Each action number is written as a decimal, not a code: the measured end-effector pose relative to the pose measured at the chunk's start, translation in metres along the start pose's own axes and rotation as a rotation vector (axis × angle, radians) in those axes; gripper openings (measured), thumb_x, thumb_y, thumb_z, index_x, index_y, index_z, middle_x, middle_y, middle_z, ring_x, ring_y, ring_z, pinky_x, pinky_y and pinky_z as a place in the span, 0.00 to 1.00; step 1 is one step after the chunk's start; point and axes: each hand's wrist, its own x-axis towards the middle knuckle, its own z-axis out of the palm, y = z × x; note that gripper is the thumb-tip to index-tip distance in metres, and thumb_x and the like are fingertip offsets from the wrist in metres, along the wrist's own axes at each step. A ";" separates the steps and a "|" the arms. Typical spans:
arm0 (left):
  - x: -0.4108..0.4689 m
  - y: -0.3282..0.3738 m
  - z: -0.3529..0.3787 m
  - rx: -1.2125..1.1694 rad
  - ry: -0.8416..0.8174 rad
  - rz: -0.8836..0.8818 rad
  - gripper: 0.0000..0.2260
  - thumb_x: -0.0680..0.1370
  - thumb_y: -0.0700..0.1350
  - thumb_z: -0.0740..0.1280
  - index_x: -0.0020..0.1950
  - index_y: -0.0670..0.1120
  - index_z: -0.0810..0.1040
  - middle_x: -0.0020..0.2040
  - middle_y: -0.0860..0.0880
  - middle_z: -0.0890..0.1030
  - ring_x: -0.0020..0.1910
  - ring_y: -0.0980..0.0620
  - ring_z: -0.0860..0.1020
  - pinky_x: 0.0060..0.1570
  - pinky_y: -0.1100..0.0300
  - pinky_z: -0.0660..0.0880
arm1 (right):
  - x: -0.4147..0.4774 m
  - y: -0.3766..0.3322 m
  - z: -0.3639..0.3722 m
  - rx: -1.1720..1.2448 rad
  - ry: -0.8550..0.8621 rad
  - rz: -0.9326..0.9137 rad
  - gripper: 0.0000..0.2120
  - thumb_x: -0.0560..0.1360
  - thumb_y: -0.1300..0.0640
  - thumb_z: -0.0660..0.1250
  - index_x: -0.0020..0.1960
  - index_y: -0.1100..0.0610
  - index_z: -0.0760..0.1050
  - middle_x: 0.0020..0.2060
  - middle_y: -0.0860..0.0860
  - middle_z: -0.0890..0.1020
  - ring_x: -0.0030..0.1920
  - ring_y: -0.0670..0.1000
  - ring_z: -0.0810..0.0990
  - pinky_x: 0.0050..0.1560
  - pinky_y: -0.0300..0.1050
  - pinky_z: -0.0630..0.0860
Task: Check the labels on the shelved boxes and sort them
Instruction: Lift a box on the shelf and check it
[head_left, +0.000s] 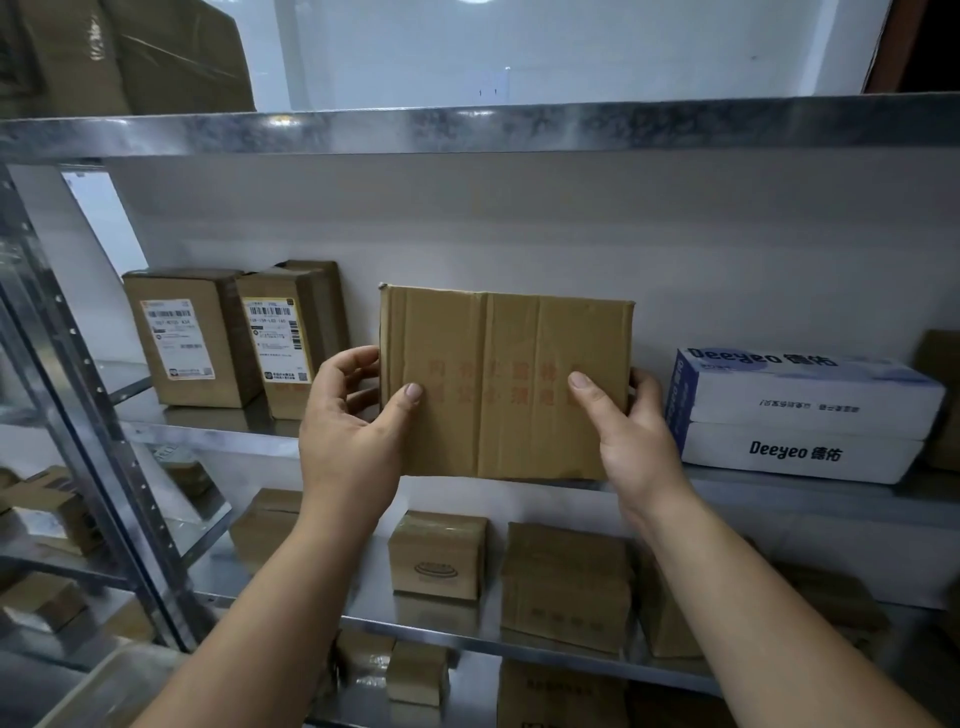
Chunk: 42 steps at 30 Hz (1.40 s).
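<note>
Hands clamp the cardboard box (506, 384): left hand (353, 421) at its 9 o'clock edge, right hand (636, 431) at 3 o'clock, evidently presenting one face for label checking.

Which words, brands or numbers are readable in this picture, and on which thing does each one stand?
"Deeyeo 德佑": front of the lower white pack.
"Deeyeo 德佑", upside down: top of the upper white pack; its smaller print is too blurred.
Held box: faint red characters, unreadable.
Labels on the left box and its neighbour: barcodes and numbers, too blurred to read.
Small box below: an oval logo, no readable text.
</note>
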 end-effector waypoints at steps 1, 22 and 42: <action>0.000 0.001 0.000 -0.007 -0.002 0.002 0.19 0.80 0.49 0.77 0.68 0.60 0.77 0.64 0.57 0.81 0.64 0.54 0.81 0.61 0.45 0.84 | 0.000 0.001 0.000 0.005 0.009 -0.001 0.27 0.79 0.40 0.76 0.73 0.44 0.70 0.64 0.43 0.83 0.62 0.46 0.85 0.58 0.49 0.83; 0.012 0.001 -0.012 -0.090 0.037 -0.181 0.28 0.72 0.73 0.71 0.56 0.50 0.78 0.54 0.47 0.81 0.57 0.42 0.82 0.61 0.32 0.80 | -0.012 -0.022 -0.002 0.115 -0.068 -0.063 0.32 0.74 0.26 0.71 0.68 0.47 0.77 0.61 0.51 0.87 0.65 0.55 0.85 0.65 0.60 0.82; 0.005 -0.018 -0.019 -0.039 0.005 -0.185 0.16 0.71 0.55 0.73 0.56 0.53 0.79 0.54 0.46 0.85 0.55 0.43 0.85 0.59 0.39 0.82 | -0.014 -0.009 0.001 -0.004 -0.092 0.004 0.17 0.82 0.66 0.64 0.67 0.51 0.76 0.58 0.50 0.87 0.56 0.45 0.86 0.54 0.43 0.79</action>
